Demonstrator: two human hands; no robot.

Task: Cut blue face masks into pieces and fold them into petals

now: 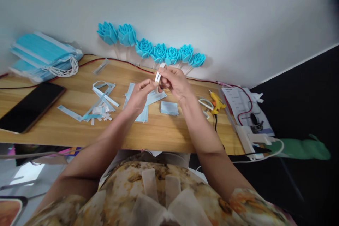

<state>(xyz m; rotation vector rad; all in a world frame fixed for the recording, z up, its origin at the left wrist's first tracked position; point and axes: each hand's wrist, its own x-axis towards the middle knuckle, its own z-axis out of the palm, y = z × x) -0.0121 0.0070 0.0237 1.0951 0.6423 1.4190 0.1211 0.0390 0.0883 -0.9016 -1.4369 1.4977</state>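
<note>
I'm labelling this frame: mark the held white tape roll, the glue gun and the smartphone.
White tape roll [158, 76]: head view, outer band.
Glue gun [217, 102]: head view, yellow body.
Smartphone [32, 106]: head view, dark screen.

Below the hands [175, 82]: loose-looking top [124, 187], mottled yellow, cream, brown. Short sleeves [245, 201], similar print. Pale, wide ties [149, 183] down front.

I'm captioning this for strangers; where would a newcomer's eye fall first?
Probably on the seven bright blue, rose-like flowers lined up by the pale grey wall. Next, in front, the bare left hand and right hand hold a narrow white ring. A pile of pleated blue masks stands out at back left.
</note>
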